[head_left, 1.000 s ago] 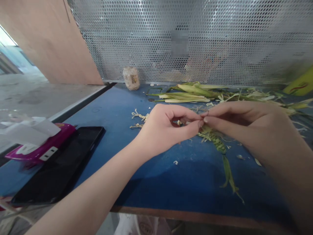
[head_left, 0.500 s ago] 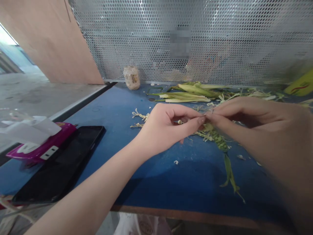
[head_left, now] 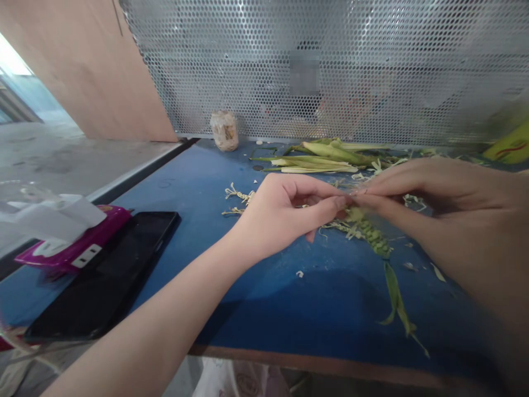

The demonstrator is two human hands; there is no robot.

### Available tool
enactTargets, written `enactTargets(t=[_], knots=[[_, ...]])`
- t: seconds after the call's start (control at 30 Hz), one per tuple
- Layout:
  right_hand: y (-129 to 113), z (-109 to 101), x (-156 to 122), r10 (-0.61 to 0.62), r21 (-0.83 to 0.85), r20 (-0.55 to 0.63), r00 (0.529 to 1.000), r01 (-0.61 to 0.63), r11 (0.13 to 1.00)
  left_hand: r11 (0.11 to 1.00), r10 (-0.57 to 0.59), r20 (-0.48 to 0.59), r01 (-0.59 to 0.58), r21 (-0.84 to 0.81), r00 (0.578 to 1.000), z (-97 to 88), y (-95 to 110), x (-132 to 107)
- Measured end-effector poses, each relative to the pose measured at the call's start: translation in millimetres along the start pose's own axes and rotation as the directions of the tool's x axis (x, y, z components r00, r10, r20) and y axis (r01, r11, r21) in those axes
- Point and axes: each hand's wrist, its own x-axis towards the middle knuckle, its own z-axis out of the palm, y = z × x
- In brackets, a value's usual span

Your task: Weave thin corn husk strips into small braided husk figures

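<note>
My left hand [head_left: 295, 212] is closed in a pinch, thumb against fingers, at the top end of a braided green corn husk [head_left: 374, 234]. The braid slants down to the right over the table, and its loose leafy tail points toward the front edge. Close against the left fingertips, my right hand [head_left: 438, 193] pinches a thin strand [head_left: 360, 192] between thumb and forefinger. The fingers hide most of this strand and the braid's upper end. Pale braided husk pieces [head_left: 239, 194] lie behind my left hand, partly covered by it.
Green corn husks [head_left: 330, 154] lie along the back of the blue table [head_left: 264, 298], near a perforated metal panel [head_left: 256, 66]. A wrapped jar-like object [head_left: 224, 131] stands back left. At left are a black phone [head_left: 111, 275] and a purple power strip [head_left: 82, 242]. Husk scraps lie about.
My right hand has shifted slightly, still pinching beside the left fingertips. The braid's tail has swung a little right and toward the front edge.
</note>
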Motion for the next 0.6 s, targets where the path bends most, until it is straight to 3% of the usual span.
enactTargets(t=[0.2, 0.37, 0.6], knots=[[2.0, -1.0, 0.1, -0.058, -0.068, 0.010, 0.998, 0.058, 0.996, 1.000, -0.003, 0.027, 0.003, -0.001, 1.000, -1.6, -1.3, -0.6], [-0.6, 1.5, -1.1, -0.110, -0.084, -0.054, 0.992, 0.106, 0.991, 0.999, -0.008, 0.051, 0.010, -0.045, 0.999, -2.1, -0.3, 0.4], [-6.1, 2.4, -4.1, 0.003, 0.006, -0.091, 0.996, -0.002, 1.000, 0.998, 0.005, 0.091, 0.001, -0.064, 0.996, -1.5, -0.4, 0.2]])
